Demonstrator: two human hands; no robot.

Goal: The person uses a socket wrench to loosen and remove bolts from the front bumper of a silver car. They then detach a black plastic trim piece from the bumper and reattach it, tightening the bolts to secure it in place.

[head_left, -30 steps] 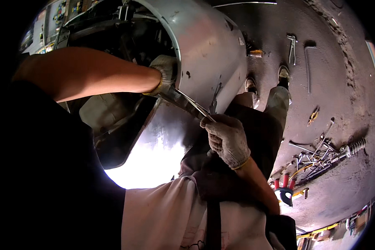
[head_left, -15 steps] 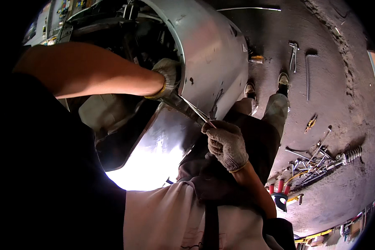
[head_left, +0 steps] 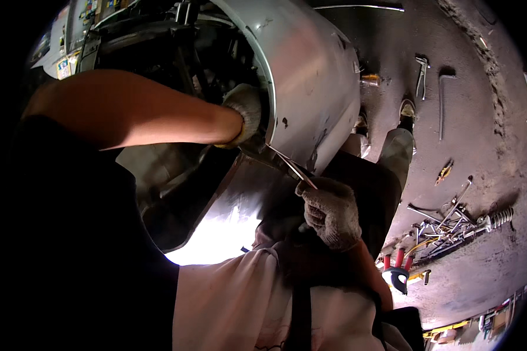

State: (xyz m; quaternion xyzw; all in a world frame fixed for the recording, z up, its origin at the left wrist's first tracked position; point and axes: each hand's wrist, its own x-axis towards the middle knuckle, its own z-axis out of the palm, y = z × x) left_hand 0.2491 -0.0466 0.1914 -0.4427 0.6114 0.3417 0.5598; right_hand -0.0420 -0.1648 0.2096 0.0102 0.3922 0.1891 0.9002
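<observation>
A silver car fender (head_left: pixel 310 76) with a curved wheel-arch edge stands in front of me. My left hand (head_left: pixel 244 114), in a knitted glove, reaches in behind that edge; its fingers are hidden in the dark wheel well (head_left: pixel 164 64). My right hand (head_left: pixel 334 213), gloved too, is closed around the near end of a slender metal rod (head_left: pixel 293 167). The rod slants up and left, and its far tip meets the lower corner of the fender edge, a little below my left hand. The rod's held end is covered by the glove.
On the floor at right lie pliers (head_left: pixel 422 77), a bent bar (head_left: pixel 441 108), yellow-handled pliers (head_left: pixel 444 173) and a pile of metal tools (head_left: pixel 445 228) beside a coil spring (head_left: pixel 500 218). Red-handled tools (head_left: pixel 399 258) stand nearby. A glaring light (head_left: pixel 216 234) shines below the fender.
The whole view has shifted slightly, so the car and floor tools sit further right. Both hands keep about the same place at the fender, and the rod stays in my right hand.
</observation>
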